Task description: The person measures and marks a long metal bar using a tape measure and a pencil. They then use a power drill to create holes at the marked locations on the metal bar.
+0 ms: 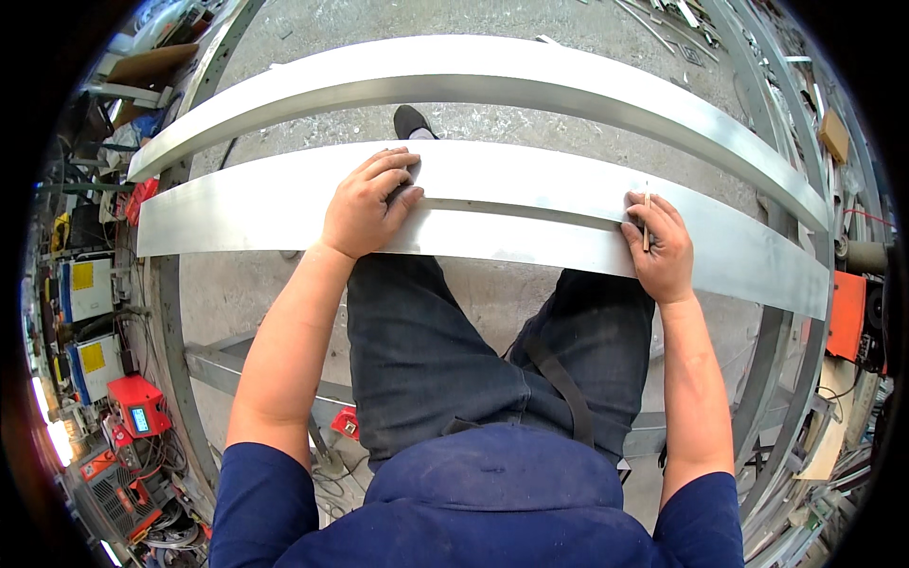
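A wide silver metal bar (pixel 237 208) lies crosswise in front of me on a frame. Along its near part, between my hands, a shorter flat metal piece (pixel 511 239) shows, with a thin grey edge along its far side. My left hand (pixel 369 204) is closed at the left end of this piece, fingers curled and thumb bent; its exact grip is partly hidden. At the right end, my right hand (pixel 663 244) holds a thin brown pencil (pixel 647 224) upright, point away from me, its fingers also touching the piece.
Beyond lies a second silver bar (pixel 473 62), parallel with a gap between. Grey steel frame rails (pixel 170 312) stand on both sides. Red-and-grey machines (pixel 140 407) and cables crowd the left; an orange machine (pixel 846 317) stands right. Metal scraps (pixel 663 28) lie on the floor.
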A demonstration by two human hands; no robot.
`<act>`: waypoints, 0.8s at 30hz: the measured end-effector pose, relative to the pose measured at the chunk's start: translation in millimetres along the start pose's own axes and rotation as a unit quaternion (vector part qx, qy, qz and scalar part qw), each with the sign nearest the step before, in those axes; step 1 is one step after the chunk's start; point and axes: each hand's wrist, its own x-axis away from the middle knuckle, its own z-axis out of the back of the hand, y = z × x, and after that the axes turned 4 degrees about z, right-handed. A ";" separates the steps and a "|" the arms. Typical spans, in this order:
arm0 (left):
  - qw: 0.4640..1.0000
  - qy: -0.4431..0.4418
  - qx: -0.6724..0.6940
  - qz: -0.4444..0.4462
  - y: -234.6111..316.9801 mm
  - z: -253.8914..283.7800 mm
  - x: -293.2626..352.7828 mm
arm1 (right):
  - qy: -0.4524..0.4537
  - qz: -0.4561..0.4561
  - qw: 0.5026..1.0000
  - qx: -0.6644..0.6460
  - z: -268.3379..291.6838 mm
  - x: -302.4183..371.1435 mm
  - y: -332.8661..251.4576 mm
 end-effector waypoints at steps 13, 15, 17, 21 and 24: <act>1.000 0.001 0.005 0.005 -0.6 -1.2 -1.2 | 0.008 0.000 1.000 0.003 0.8 -1.8 -1.4; 1.000 0.001 0.005 0.008 -0.5 -1.5 -1.0 | 0.010 -0.001 1.000 0.002 0.9 -2.2 -2.1; 1.000 0.003 0.006 0.012 0.3 -2.0 -0.9 | 0.011 -0.001 1.000 0.002 1.9 -2.0 -1.9; 1.000 0.004 0.018 0.005 -0.5 -1.6 -1.7 | 0.010 0.002 1.000 0.007 1.6 -1.3 -1.2; 1.000 0.004 0.019 0.003 -0.6 -1.3 -1.6 | 0.009 0.005 1.000 0.011 1.4 -1.4 -1.3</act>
